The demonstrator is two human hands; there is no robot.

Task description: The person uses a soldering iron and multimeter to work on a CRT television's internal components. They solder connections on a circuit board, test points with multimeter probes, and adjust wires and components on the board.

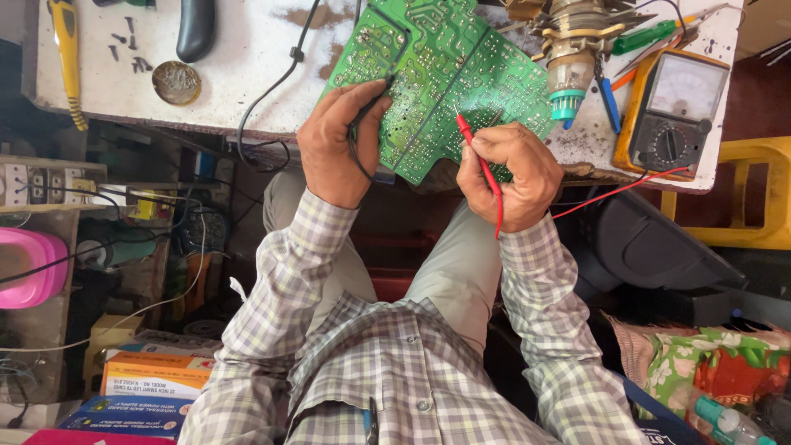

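Circuit board (445, 74) on bench; left hand (334, 144) grips black probe (368, 111), right hand (511, 177) grips red probe (478, 156).

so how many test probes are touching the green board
2: a red probe pinched in the right hand, tip on the green board; a black probe in the left hand, at the board's left edge.

The person wears a long-sleeved shirt (395, 363) in a pale plaid of grey, lilac and white checks, buttoned down the front with small round buttons. Its cuffs close snugly at the wrists of the left hand (334, 148) and the right hand (511, 177), both bare. Light grey-beige trousers (457, 276) cover the legs, and a dark pen clip (371, 420) shows at the shirt front.
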